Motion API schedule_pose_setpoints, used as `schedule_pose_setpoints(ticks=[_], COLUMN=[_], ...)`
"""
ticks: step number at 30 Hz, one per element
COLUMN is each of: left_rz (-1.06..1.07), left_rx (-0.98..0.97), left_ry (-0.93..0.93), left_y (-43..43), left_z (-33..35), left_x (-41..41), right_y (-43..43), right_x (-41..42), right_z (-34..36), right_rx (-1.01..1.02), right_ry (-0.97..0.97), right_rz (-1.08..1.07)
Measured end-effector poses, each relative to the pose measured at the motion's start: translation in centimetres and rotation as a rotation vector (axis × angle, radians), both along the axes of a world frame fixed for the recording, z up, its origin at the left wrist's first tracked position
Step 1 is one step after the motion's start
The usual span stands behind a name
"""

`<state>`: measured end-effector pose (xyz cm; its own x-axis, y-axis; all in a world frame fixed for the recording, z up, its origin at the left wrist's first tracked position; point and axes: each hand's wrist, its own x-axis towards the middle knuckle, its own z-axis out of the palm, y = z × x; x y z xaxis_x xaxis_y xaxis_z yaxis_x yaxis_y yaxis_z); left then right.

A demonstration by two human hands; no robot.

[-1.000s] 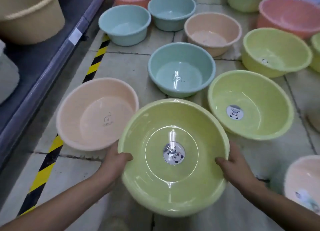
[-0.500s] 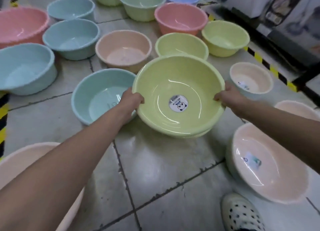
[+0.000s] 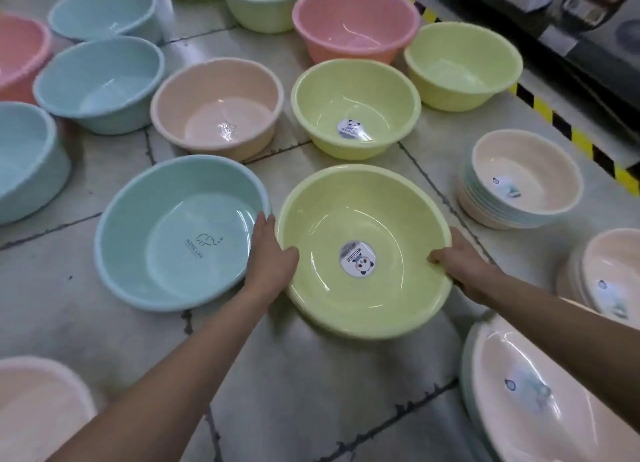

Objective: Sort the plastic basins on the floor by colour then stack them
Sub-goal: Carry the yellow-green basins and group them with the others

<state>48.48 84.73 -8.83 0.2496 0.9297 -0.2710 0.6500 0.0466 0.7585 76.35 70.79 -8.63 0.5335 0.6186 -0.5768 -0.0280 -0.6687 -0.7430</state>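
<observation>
A large yellow-green basin (image 3: pixel 377 219) with a panda sticker sits low over the tiled floor at centre. My left hand (image 3: pixel 270 254) grips its left rim, thumb inside. My right hand (image 3: pixel 460 267) grips the right rim. Whether a second green basin lies nested under it I cannot tell. A smaller yellow-green basin (image 3: pixel 356 98) stands just beyond, another (image 3: pixel 464 60) farther right. A light blue basin (image 3: pixel 166 226) touches my left hand's side. A peach basin (image 3: pixel 218 94) stands behind it.
Blue basins (image 3: pixel 97 77) and a pink one (image 3: pixel 353 18) fill the far floor. Stacks of cream basins (image 3: pixel 519 171) stand at right, with a big cream basin (image 3: pixel 540 392) near my right arm. Yellow-black tape (image 3: pixel 585 143) edges a shelf at right.
The held green basin has come down and nearer to me, into the spot beside the blue basin. The view has tilted closer to the floor.
</observation>
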Motion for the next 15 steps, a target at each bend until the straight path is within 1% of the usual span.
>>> schedule_pose_setpoints(ticks=[2,4,7,9,12,15], left_rz=[-0.022,-0.040,-0.009,0.042,0.102,0.076], left_rx=[0.007,0.039,-0.072,-0.127,-0.131,-0.188], left_ry=[0.161,0.279,0.342,0.319,0.195,0.069], left_y=[0.0,0.1,0.3,0.6,2.1,5.9], left_z=[-0.1,0.4,2.6,5.1,10.2,15.6], left_x=[0.5,1.3,3.2,4.8,7.2,9.6], right_y=[-0.1,-0.4,-0.8,-0.7,1.3,5.0], right_x=[0.7,1.1,2.2,3.3,6.1,9.3], right_z=[0.0,0.6,2.1,3.8,7.4,11.2], right_rx=[-0.024,-0.042,-0.050,-0.017,0.027,0.024], right_ry=[0.057,0.098,0.140,0.151,0.115,0.067], right_rz=[-0.029,-0.074,-0.098,-0.105,-0.069,-0.035])
